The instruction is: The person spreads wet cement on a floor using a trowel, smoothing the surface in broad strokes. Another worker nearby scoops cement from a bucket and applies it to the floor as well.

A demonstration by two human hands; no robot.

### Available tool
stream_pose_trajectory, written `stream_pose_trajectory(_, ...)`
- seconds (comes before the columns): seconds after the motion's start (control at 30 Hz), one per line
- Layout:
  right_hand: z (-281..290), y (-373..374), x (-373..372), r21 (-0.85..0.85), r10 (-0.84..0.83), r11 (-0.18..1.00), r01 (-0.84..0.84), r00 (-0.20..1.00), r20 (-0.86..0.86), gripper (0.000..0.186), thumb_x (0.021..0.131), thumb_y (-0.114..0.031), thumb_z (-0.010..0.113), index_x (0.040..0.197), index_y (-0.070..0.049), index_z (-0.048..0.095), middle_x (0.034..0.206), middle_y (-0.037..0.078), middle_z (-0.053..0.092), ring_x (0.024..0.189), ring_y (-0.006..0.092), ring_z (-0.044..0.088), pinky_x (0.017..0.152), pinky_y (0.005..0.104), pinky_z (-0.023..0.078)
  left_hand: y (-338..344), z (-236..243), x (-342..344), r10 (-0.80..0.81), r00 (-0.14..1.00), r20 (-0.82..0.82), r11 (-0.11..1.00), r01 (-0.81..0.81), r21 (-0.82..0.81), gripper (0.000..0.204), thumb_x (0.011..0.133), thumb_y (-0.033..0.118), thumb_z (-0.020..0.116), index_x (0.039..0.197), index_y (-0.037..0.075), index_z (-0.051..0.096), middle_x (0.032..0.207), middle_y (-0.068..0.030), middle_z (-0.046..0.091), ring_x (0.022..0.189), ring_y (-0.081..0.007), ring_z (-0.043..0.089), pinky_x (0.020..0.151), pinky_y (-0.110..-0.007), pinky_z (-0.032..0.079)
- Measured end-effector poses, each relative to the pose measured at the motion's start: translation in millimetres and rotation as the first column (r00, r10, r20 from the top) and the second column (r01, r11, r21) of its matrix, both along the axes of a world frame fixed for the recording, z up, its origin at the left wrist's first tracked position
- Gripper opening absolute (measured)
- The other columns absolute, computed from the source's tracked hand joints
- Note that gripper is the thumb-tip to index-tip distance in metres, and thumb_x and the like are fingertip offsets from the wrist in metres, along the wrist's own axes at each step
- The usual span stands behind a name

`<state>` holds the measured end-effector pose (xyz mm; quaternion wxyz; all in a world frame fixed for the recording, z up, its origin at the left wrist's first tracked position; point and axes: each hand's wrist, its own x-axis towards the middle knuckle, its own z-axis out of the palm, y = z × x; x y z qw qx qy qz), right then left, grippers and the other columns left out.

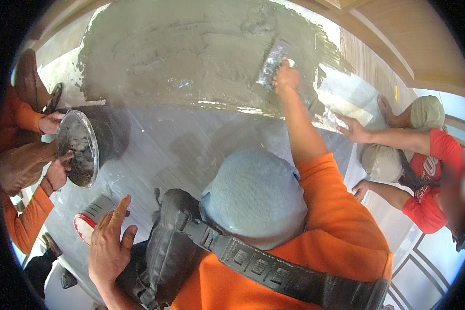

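My right hand (285, 77) reaches far forward and grips a steel trowel (273, 63), whose blade lies flat on a wide bed of wet grey mortar (191, 51). My left hand (111, 243) hovers low at the left with its fingers spread and holds nothing. It is just beside a red and white can (89, 221) lying on the smooth grey floor (181, 144). A black strapped bag (165, 243) hangs at my chest, right of that hand.
At the left a person in orange sleeves holds a metal bowl of mortar (77, 147) with both hands. At the right a person in a red shirt presses a hand (352, 129) on the floor by white tiles (346, 106). A wooden wall (398, 41) runs behind.
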<state>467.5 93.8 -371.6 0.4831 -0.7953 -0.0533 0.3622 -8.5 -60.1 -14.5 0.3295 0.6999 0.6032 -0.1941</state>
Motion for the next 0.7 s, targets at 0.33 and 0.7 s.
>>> stream_pose_trajectory(0.33, 36, 32, -55, -0.207, 0.570, 0.800, -0.563, 0.606, 0.555, 0.052, 0.100, -0.039, 0.065, 0.128, 0.004, 0.060, 0.108, 0.033, 0.072, 0.110, 0.0439, 0.071, 0.095, 0.0541, 0.054, 4, -2, -1, -0.008, 0.995, -0.097, 0.999, 0.004, -0.048, 0.064, 0.095, 0.016, 0.070, 0.155, 0.013, 0.049, 0.121, -0.0185, 0.072, 0.117, -0.0396, 0.066, 0.101, -0.048, 0.050)
stream_pose_trajectory(0.7, 30, 160, -21, -0.427, 0.630, 0.774, -0.467, 0.503, 0.592, 0.037, 0.103, -0.016, 0.047, 0.133, 0.006, 0.045, 0.118, 0.032, 0.072, 0.113, 0.0453, 0.071, 0.098, 0.0533, 0.055, 24, -15, 10, -0.073, 0.997, -0.037, 0.996, 0.071, -0.055, 0.061, 0.097, 0.017, 0.069, 0.154, 0.012, 0.050, 0.121, -0.0201, 0.072, 0.115, -0.0401, 0.067, 0.099, -0.048, 0.051)
